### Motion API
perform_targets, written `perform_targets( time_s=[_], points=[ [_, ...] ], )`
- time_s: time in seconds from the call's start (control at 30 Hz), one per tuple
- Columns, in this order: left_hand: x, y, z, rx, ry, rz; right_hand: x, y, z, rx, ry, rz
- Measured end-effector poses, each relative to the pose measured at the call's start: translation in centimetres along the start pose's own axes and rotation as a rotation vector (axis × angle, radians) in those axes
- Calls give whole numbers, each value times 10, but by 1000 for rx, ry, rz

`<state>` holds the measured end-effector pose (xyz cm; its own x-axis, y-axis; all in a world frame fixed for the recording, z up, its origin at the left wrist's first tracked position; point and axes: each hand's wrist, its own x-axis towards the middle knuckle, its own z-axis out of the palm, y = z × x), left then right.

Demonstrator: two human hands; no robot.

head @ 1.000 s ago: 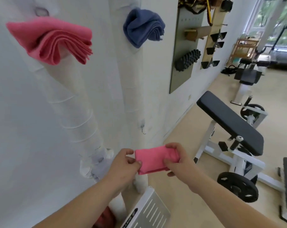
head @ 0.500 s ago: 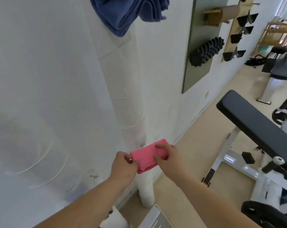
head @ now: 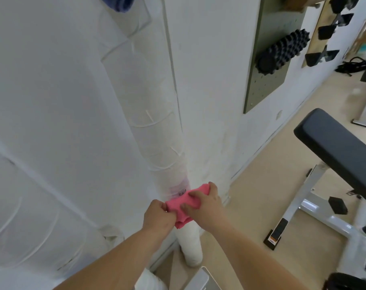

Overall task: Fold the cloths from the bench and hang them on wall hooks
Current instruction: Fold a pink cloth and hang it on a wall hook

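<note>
A small folded pink cloth (head: pixel 185 203) is held up against the white wrapped pipe, right below a small metal hook (head: pixel 182 192) on it. My left hand (head: pixel 158 216) pinches the cloth's left end. My right hand (head: pixel 205 203) grips its right part, fingers curled over the top. A blue cloth (head: pixel 120 4) hangs at the top edge, only its lower end in view.
The white wrapped pipe (head: pixel 157 114) runs down the white wall. A black padded bench (head: pixel 337 147) on a white frame stands to the right. A grey pegboard with a black knobbed roller (head: pixel 282 52) hangs at the upper right. Beige floor lies between bench and wall.
The view has tilted down and closer to the wall; the hung pink cloth has left the view and the blue one nearly so. Both hands carried the pink cloth up to the hook on the pipe.
</note>
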<state>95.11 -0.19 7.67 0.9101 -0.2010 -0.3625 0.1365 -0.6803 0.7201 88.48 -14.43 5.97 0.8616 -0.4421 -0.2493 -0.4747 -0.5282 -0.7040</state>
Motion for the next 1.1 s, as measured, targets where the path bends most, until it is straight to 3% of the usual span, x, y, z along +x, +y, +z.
perform_targets(
  time_s=[0.07, 0.13, 0.23, 0.3, 0.37, 0.47, 0.57, 0.83, 0.97, 1.1],
  points=[
    [-2, 6, 0, 95, 91, 101, 8, 4, 3, -170, 40, 1],
    [-3, 6, 1, 248, 170, 349, 12, 6, 7, -386, 175, -102],
    [-5, -2, 9, 460, 50, 588, 12, 9, 13, -523, 277, -288],
    [-3, -10, 14, 424, -2, 589, 12, 14, 10, -450, 181, -298],
    [-2, -16, 16, 332, -17, 564, 11, 19, 0, -197, 62, -234],
    [2, -24, 20, 280, -49, 556, 8, 28, -8, 227, -64, -71],
    [-3, -20, 22, 303, -145, 439, 7, 28, -5, 404, -189, 90],
    [-4, 0, 14, 67, -438, 140, 1, 19, 0, 432, -282, 154],
    [-6, -1, 1, 165, -297, 296, -2, 10, -16, 363, -146, 103],
    [-17, 5, -10, 215, -141, 426, -17, -2, -33, 107, 32, -8]
  ],
)
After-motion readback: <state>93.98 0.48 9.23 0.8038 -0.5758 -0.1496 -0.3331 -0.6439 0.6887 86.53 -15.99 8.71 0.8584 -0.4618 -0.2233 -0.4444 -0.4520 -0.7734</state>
